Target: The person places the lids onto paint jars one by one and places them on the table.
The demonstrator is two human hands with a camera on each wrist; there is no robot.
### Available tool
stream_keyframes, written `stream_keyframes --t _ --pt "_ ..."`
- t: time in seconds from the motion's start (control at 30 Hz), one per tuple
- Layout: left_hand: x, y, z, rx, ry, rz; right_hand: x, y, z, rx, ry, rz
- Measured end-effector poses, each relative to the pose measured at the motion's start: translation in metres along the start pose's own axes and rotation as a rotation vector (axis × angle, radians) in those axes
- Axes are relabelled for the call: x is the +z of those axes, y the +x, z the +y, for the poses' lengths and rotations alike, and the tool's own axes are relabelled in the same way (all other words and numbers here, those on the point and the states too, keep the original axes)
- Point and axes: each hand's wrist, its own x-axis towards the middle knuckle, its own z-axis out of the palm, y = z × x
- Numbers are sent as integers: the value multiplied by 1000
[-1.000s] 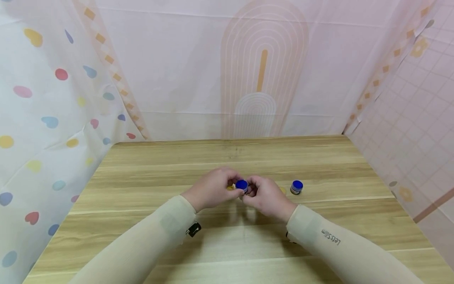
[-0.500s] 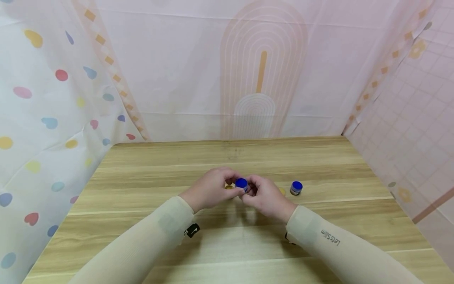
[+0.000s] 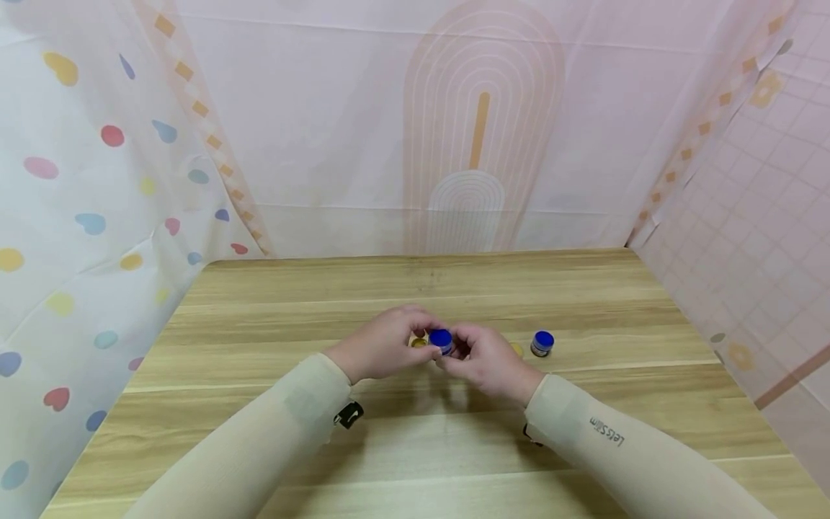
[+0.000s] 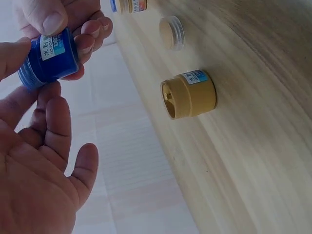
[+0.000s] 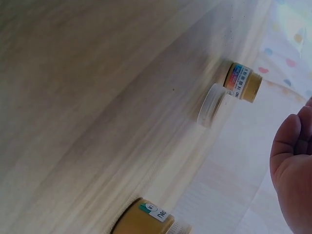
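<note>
In the head view a small blue paint jar is held up between both hands over the table. My left hand pinches it at the lid end. My right hand grips it from the other side. Up close in the left wrist view, the right thumb presses near the label of the jar and the left thumb and fingers sit around its ribbed lid. Just behind the left thumb stands an uncapped ochre paint jar, its opening smeared with paint in the left wrist view.
An ochre-centred lid lies on the wooden table, right of my right hand. Beyond it stands a capped jar with a blue lid, ochre-bodied in the wrist views. Patterned curtains enclose the table at the back and sides.
Both hands and the blue jar have shifted very slightly left, the left thumb tip drawing back a little. The other jars and the loose lid have stayed in place.
</note>
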Motion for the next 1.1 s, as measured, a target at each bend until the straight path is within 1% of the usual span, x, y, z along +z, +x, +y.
stream_keyframes --t 0.07,0.13,0.33,0.5,0.6,0.77,1.1 --pt "-1 -1 0 -10 -15 -13 0 0 0 3 -9 4" --pt "-1 -1 0 -25 -28 -3 0 0 -1 13 -14 11" --pt "5 1 2 -101 -68 99 1 0 -2 33 -35 35" --pt "8 3 3 -149 -75 129 1 -1 -4 36 -50 43" --pt "8 2 4 -144 -75 128 1 -1 -4 33 -60 39" --pt "9 2 3 -119 -76 111 1 -2 -3 27 -54 36" --pt "8 1 -1 -34 -110 71 2 -1 -3 2 -51 30"
